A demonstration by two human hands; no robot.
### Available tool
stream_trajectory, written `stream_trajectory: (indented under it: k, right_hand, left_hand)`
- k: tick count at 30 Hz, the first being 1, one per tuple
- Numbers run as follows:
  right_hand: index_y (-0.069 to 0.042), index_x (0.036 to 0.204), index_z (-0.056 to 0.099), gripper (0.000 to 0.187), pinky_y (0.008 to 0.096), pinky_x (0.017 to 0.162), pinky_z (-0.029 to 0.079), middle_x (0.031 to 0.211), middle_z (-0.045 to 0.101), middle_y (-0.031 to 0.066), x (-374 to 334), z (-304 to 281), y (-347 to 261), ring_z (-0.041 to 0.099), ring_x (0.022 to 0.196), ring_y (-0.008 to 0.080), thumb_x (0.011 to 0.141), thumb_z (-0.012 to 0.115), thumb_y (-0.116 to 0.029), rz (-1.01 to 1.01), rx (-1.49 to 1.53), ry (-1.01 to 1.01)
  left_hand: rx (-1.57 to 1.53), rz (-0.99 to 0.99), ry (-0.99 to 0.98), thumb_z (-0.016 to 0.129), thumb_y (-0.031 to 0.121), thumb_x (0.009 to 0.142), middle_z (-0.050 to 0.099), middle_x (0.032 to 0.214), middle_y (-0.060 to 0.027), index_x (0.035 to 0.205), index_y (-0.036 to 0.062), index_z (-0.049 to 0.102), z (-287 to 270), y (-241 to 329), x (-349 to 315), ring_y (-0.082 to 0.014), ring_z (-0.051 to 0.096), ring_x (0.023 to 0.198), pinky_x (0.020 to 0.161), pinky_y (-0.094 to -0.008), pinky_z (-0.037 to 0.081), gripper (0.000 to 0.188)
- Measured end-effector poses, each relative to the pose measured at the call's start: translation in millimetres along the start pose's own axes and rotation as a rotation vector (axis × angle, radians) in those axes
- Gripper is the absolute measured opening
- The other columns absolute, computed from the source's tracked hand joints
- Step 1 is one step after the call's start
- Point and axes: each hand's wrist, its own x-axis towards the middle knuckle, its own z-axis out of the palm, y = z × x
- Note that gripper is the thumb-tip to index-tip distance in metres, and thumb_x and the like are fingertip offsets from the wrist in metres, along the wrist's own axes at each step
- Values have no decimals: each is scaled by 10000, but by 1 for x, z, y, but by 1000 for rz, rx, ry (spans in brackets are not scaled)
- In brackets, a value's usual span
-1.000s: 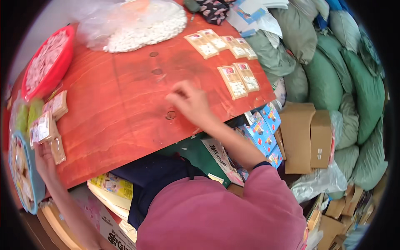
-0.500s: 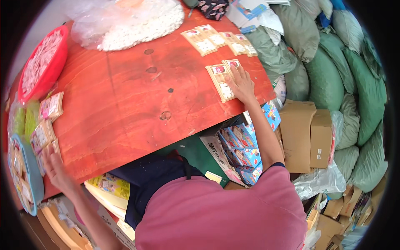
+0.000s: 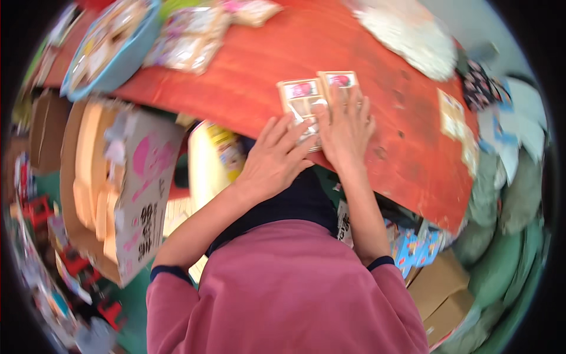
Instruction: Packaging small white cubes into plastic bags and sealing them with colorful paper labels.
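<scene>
Two shallow tan compartment trays, each with a pink-and-white picture panel at its top, lie side by side on the red table. My left hand is open, fingers spread, and its fingertips reach the lower part of the left tray, where white pieces show. My right hand lies flat with fingers stretched over the right tray and the seam between the two. It hides most of that right tray. Neither hand wraps around a tray.
A blue basin of packed trays stands at the far left, beside wrapped packs. White pieces on plastic lie at the back right, with more trays near the right edge. A carton stands below left; green sacks line the right.
The view has swung left. My right hand has slid the two trays leftward along the table to the near edge. My left hand has left the wrapped packs and come to the trays.
</scene>
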Motion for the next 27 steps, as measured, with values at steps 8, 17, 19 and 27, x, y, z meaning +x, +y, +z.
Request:
stream_trajectory:
  k: [8,17,19,27]
  right_hand:
    - [-125,1414,313,591,653,1022,162,1459,213,256,14,3,-3,206,1335,458,936,389,-464,-90,53,-29]
    - [6,1009,606,167,231,557,493,877,613,66,-50,-6,-102,605,724,93,860,606,-70,-328,1062,-412]
    - [33,973,611,155,235,541,501,847,623,83,-54,15,-128,612,687,97,863,596,-77,-417,1054,-417]
    - [14,864,666,162,305,582,496,704,646,134,-47,27,-178,640,624,211,831,602,-132,-379,1021,-453]
  left_hand:
    - [334,-459,251,656,172,779,545,1010,-148,999,24,554,-42,-91,-73,-339,527,910,843,-413,408,283]
    - [-379,-955,-55,623,222,827,630,727,-140,869,-12,629,-89,-114,-92,-218,608,658,636,-342,480,238]
    - [-379,-950,-26,632,225,823,626,667,-105,836,-8,659,-96,-116,-101,-131,578,597,578,-291,461,235]
    - [-940,-1043,-71,624,146,778,619,712,-7,822,-18,660,-127,-106,-112,-67,535,617,586,-215,430,173]
